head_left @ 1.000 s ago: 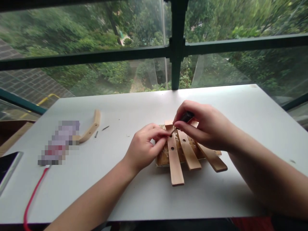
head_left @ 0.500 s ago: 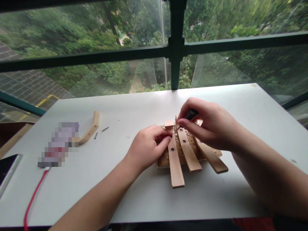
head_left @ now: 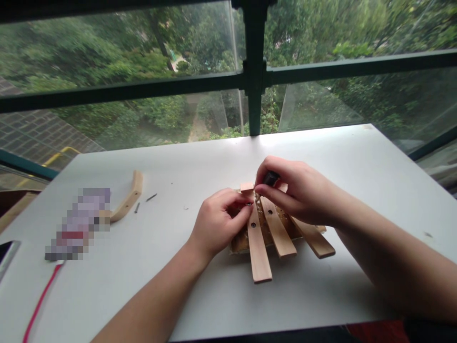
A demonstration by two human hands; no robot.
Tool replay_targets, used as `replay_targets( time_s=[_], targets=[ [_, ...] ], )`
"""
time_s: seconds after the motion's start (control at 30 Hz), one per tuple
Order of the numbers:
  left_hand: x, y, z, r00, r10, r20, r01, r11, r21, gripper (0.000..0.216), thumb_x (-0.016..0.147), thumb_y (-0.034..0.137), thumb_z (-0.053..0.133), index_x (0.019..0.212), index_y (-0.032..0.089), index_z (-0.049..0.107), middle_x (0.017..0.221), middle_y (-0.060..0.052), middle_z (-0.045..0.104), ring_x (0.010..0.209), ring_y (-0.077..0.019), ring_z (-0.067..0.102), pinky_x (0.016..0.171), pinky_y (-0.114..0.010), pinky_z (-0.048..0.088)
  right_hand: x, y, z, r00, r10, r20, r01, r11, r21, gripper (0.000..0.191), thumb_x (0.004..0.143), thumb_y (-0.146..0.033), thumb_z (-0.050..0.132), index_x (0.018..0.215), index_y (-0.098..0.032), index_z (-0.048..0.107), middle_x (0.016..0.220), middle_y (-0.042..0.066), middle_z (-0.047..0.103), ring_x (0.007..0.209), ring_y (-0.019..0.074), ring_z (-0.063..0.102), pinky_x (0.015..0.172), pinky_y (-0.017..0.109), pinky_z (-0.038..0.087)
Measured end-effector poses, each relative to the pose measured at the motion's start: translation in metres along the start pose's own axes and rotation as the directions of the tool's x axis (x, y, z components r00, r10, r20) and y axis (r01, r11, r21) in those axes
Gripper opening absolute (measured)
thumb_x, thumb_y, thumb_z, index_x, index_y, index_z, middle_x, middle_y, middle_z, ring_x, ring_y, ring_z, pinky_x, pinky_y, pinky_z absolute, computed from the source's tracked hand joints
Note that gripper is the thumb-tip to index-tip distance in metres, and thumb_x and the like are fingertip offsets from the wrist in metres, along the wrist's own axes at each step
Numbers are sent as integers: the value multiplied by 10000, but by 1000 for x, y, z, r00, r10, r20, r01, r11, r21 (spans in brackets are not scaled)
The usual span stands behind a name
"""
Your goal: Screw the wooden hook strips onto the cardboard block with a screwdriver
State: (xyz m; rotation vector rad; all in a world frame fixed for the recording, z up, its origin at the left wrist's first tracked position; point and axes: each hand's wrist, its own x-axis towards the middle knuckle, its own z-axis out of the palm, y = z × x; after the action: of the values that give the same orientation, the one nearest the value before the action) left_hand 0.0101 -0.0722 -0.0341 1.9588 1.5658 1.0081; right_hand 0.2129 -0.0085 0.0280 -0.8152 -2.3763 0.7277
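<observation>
My right hand (head_left: 285, 188) is closed around the black handle of a screwdriver (head_left: 271, 178). Its shaft is mostly hidden by my fingers, above the upper end of the left curved wooden piece (head_left: 260, 252). My left hand (head_left: 217, 219) pinches that piece near its top, with a dark screw head (head_left: 253, 225) showing just below my fingertips. Two more curved wooden pieces, a middle one (head_left: 280, 236) and a right one (head_left: 317, 240), fan out beside it. All three lie across a brown, rough-surfaced block (head_left: 240, 242) dotted with pale bits.
Another curved wooden piece (head_left: 128, 202) lies to the left, with two screws (head_left: 151, 196) near it. Beside it is a blurred-out device (head_left: 80, 221) with a red cable (head_left: 42, 300). A phone-like object (head_left: 7, 255) sits at the left edge. Windows stand behind the white table (head_left: 200, 295).
My right hand and the screwdriver have moved slightly left and down toward the left wooden piece, the handle now tipped more end-on. My left hand keeps its pinch. The view has shifted a little.
</observation>
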Motion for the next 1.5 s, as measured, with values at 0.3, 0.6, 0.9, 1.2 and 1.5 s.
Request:
replay_targets(
  time_s=[0.3,0.6,0.9,1.2,1.5],
  targets=[
    [1,-1,4,1000,-16,-8,16,999,-33,75,856,238,646,851,201,711,826,-10,695,768,-142,625,696,-260,510,-5,-16,-14,992,-46,-114,59,992,111,71,919,-270,604,962,-213,596,910,31,695,803,175,642,713,314,507],
    [-1,-3,9,999,-35,-28,33,997,-70,65,846,233,643,822,193,688,785,-4,666,696,-123,586,635,-248,498,-3,-17,-4,996,-71,-61,74,996,47,79,918,-246,594,978,-200,572,870,30,677,730,155,618,655,297,490],
    [-2,-3,11,999,-12,-45,8,996,-90,69,853,208,621,842,187,686,785,-9,654,714,-127,586,652,-246,496,-6,-22,-7,997,-78,-1,78,997,-5,99,931,-236,558,1021,-198,540,885,31,660,741,153,615,640,291,489],
    [-3,-6,14,997,33,-64,-41,992,-116,59,847,190,622,822,185,676,819,-25,674,767,-146,605,708,-276,503,-3,-16,0,994,-109,-24,111,989,102,238,900,-141,577,1102,-225,485,983,41,672,833,167,661,708,292,539],
    [-3,-8,17,994,63,-94,-75,988,-131,55,833,172,625,831,176,680,793,-21,665,778,-155,595,740,-296,493,-7,-22,-8,975,-204,91,206,979,-11,391,805,-22,526,1166,-171,522,996,47,654,802,147,623,687,271,514]
  ],
)
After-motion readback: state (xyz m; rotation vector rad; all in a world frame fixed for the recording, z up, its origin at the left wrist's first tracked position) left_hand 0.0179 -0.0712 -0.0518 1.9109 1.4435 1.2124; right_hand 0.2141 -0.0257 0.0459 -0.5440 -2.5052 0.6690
